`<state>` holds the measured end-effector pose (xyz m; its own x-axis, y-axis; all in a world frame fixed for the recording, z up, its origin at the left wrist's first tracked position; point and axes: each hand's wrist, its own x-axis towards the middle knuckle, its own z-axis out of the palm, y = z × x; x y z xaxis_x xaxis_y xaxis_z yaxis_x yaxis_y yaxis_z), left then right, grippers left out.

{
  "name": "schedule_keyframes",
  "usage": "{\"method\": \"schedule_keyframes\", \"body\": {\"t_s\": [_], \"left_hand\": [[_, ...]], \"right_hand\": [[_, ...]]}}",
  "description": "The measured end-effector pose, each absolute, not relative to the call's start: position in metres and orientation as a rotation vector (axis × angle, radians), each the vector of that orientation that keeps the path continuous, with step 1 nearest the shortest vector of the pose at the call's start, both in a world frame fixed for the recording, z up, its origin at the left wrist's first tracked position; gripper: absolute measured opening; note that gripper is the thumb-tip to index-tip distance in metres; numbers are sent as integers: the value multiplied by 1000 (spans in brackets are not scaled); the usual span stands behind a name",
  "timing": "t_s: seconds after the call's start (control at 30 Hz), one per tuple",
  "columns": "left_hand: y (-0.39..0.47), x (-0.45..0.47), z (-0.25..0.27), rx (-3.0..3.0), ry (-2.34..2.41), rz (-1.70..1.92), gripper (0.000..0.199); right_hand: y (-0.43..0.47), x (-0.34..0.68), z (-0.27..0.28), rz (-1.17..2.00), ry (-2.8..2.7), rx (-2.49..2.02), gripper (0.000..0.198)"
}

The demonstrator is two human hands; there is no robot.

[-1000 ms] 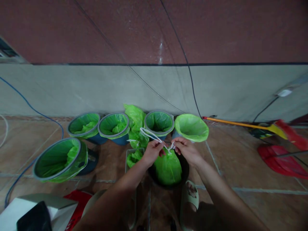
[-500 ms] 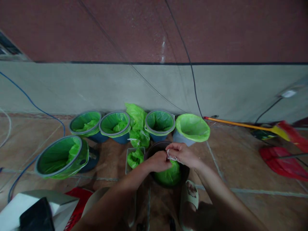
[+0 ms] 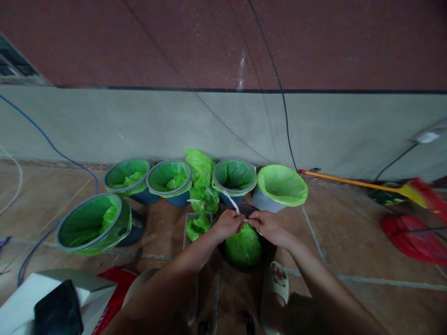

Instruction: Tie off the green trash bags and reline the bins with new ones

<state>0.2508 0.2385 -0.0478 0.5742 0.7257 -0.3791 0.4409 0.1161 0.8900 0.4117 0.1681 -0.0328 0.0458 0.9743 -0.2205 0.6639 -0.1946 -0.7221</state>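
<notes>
A green plastic bag (image 3: 243,249) sits bunched inside a dark round bin (image 3: 269,253) between my feet. Over its gathered top, my left hand (image 3: 228,224) is closed on a white drawstring (image 3: 232,203), whose end sticks up toward the wall. Close beside it, my right hand (image 3: 268,226) pinches the same drawstring at the bag's neck. The fingers of both hands nearly meet there. Left of the dark bin, a small clear container (image 3: 186,240) holds a crumpled green bag (image 3: 198,226).
Several bins lined with green bags, such as the grey bin (image 3: 270,203), stand along the wall. One lined bin (image 3: 94,225) is tilted at the left. A white box (image 3: 31,298) with a black phone (image 3: 59,309) lies front left. A broom (image 3: 352,179) and red dustpan (image 3: 412,237) lie right.
The looped drawstring between my hands is now pulled tight, with one end raised at the left. My hands have shifted slightly and the view has moved a little.
</notes>
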Motion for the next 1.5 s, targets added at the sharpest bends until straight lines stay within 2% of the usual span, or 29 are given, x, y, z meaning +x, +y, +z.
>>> {"method": "schedule_keyframes", "body": {"t_s": [0.1,0.17,0.3,0.47,0.57,0.67,0.8,0.97,1.17,1.3,1.5], "left_hand": [[239,249,-47,1460,1039,350,12],[240,246,-43,1561,1046,340,9],[241,241,-32,1893,979,254,16],[239,241,-27,2097,966,307,36],[236,241,-29,2183,926,416,34],[231,240,-30,2329,679,545,37],[225,238,-29,2469,460,716,43],[224,237,-26,2350,705,895,37],[227,240,-20,2116,974,846,22],[230,239,-17,2077,922,739,14],[235,239,-20,2174,979,558,18]], "right_hand": [[164,415,-25,1129,-1647,-1904,26],[161,416,-22,1262,-1651,-1878,25],[160,418,-26,1250,-1638,-1914,22],[164,420,-31,1183,-1665,-1885,20],[167,418,-32,1094,-1656,-1868,20],[171,416,-31,1012,-1564,-1740,21],[173,411,-25,1113,-1467,-1458,31],[171,404,-16,1282,-1296,-1360,31],[171,405,-15,1298,-1179,-1461,37],[173,408,-13,1166,-1229,-1518,29],[169,404,-4,676,-1575,-1925,27]]}}
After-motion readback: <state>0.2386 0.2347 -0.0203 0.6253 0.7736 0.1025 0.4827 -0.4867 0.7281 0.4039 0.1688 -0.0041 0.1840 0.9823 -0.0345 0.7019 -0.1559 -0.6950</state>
